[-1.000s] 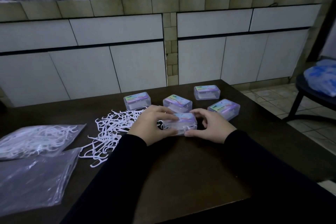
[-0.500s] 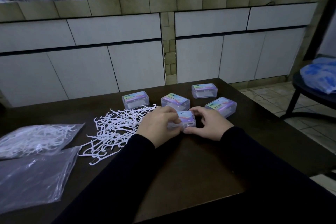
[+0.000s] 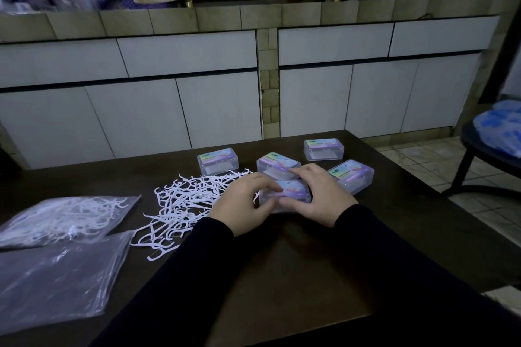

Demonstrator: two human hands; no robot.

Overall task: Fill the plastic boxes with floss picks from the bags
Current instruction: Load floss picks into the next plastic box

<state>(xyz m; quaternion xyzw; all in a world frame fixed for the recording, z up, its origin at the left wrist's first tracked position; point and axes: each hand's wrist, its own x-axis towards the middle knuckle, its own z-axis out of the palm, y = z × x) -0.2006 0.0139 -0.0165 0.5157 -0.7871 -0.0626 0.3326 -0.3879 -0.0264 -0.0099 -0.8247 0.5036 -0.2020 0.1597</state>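
Note:
A small clear plastic box point(image 3: 291, 191) with a coloured label lies on the dark table point(image 3: 296, 267), held from both sides. My left hand point(image 3: 244, 205) grips its left end and my right hand point(image 3: 318, 196) grips its right end and top. Several more closed boxes stand behind it: one at the back left point(image 3: 217, 160), one in the middle point(image 3: 277, 165), one at the back right point(image 3: 323, 149) and one to the right point(image 3: 352, 176). A loose pile of white floss picks point(image 3: 183, 203) lies left of my hands.
A clear bag with floss picks point(image 3: 62, 218) and a flat, seemingly empty clear bag point(image 3: 56, 276) lie at the table's left. White cabinets point(image 3: 310, 98) stand behind the table. A dark stool point(image 3: 485, 166) with a blue bundle stands on the tiled floor at right.
My right hand has slid further over the top of the box. Both hands stay on it in about the same place on the table.

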